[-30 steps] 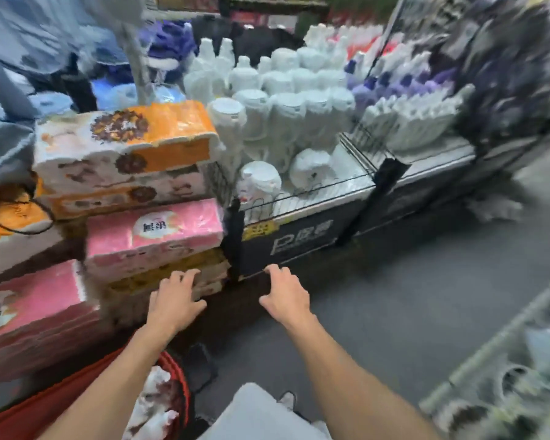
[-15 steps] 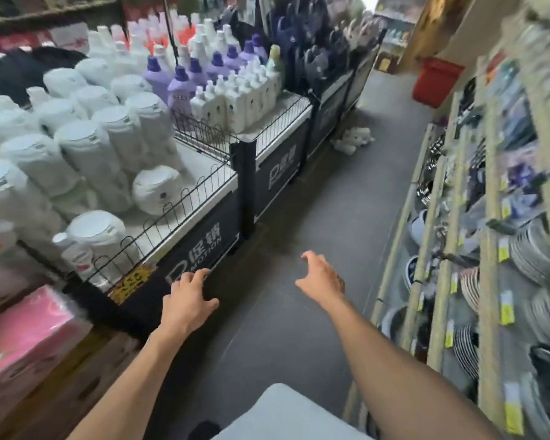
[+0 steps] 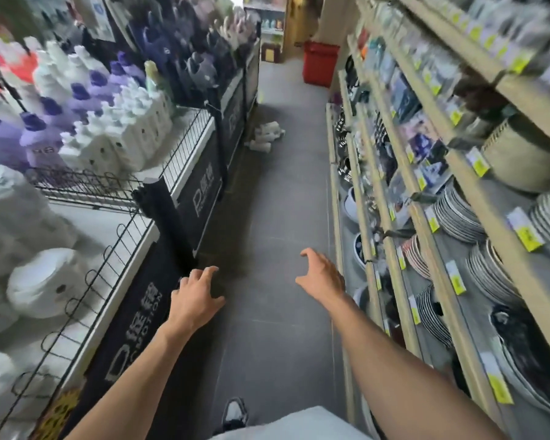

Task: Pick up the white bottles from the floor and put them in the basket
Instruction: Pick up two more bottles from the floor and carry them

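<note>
Several white bottles (image 3: 266,136) lie in a small heap on the grey floor, far up the aisle by the foot of the left display stand. My left hand (image 3: 195,297) and my right hand (image 3: 322,277) are stretched out in front of me above the floor, well short of the bottles. Both hands hold nothing, their fingers spread and loosely bent. No basket shows in this view.
A wire-fenced display stand (image 3: 185,198) with white and purple bottles (image 3: 86,122) lines the left side. Wooden shelves (image 3: 426,236) with stacked plates (image 3: 458,214) line the right. A red bin (image 3: 320,64) stands at the aisle's far end. My shoe (image 3: 234,412) is on the floor.
The view has swung right, from the tissue packs and the red basket to looking straight down the aisle. The bottles on the floor have come into view. Both hands stay empty.
</note>
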